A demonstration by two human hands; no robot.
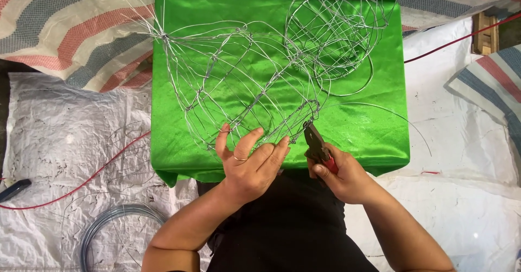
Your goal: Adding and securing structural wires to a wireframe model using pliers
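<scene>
While my left hand (251,160), fingers spread, steadies the silver wire-mesh frame (239,82) | right hand (343,178) clenches red-handled pliers (317,147) at a joint | next, judged: firm twist, frame held steady.

Cloth (380,120): I see glossy green satin.
Wire frame (239,82): thin bare shiny metal.
Pliers (317,147): dark metal, red plastic grips.

A wire frame (247,79) lies on the cloth-covered table (380,136), reaching from its far left corner to its near edge. At that near edge the left hand (249,160) rests on the frame, with the right hand (342,177) holding pliers (317,147) just to its right. A wire coil (116,226) lies on the floor sheet (65,141) off the table's near left corner
</scene>
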